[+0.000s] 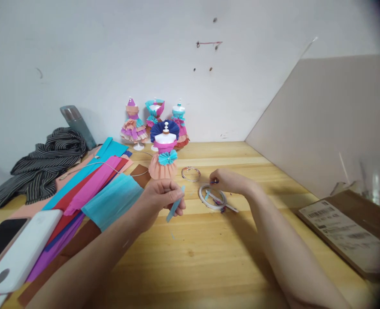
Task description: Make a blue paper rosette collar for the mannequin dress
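My left hand (pixel 162 197) is closed in a pinch on a narrow light-blue paper strip (pixel 175 206), held just above the wooden table (pixel 209 257). My right hand (pixel 226 180) rests on the table with its fingers curled at the edge of a white tape ring (pixel 211 201); something small and purple shows at its fingertips. Right behind my hands stands a small white mannequin in a paper dress (pixel 164 153), with a dark blue fan collar, a pink bodice, a turquoise bow and a peach skirt.
Three more dressed mannequins (pixel 154 122) stand by the wall. Coloured crepe paper sheets (pixel 93 189) fan out at left, beside a striped cloth (pixel 44 161), a grey bottle (pixel 78 124) and a white power bank (pixel 19 251). A thin metal ring (pixel 190 173) lies near the dress. A labelled cardboard box (pixel 344 231) sits at right.
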The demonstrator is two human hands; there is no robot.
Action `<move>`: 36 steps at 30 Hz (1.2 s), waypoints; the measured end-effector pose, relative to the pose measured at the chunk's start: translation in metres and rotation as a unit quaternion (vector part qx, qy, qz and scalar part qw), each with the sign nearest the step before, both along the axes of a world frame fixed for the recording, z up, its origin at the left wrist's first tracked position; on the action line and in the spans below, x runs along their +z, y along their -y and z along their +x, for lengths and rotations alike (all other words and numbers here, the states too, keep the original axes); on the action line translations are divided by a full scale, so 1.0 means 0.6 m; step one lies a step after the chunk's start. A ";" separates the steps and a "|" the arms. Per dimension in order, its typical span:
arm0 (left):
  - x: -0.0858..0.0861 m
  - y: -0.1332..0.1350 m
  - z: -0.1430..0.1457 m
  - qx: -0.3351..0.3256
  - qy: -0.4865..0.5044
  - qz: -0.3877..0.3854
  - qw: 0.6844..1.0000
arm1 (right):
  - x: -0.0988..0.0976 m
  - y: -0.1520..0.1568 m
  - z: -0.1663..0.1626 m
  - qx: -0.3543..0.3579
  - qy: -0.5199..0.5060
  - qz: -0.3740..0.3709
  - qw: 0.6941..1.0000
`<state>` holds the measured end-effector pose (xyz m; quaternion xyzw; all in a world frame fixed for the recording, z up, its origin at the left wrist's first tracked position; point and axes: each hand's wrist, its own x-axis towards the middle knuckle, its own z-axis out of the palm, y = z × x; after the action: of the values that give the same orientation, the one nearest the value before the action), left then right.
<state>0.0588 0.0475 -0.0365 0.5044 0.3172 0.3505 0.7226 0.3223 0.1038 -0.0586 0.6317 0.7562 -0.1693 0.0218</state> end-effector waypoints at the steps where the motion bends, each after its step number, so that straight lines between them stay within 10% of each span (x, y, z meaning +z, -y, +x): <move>1: -0.001 0.000 0.000 0.002 -0.002 0.007 1.000 | 0.004 0.001 0.003 0.003 -0.006 0.010 1.000; 6: -0.003 0.000 0.000 0.023 -0.024 0.042 0.999 | 0.044 0.027 -0.008 0.022 -0.102 0.053 0.993; 12: 0.005 0.006 0.003 0.084 -0.059 0.100 0.990 | 0.071 0.097 -0.099 -0.002 -0.503 0.025 0.864; 36: 0.012 0.001 -0.010 0.015 -0.138 0.136 0.981 | 0.057 0.108 -0.142 -0.019 -0.504 0.114 0.856</move>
<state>0.0530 0.0468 -0.0294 0.6365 0.3707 0.3285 0.5912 0.2373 0.0391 -0.0241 0.4720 0.6655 -0.3773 -0.4382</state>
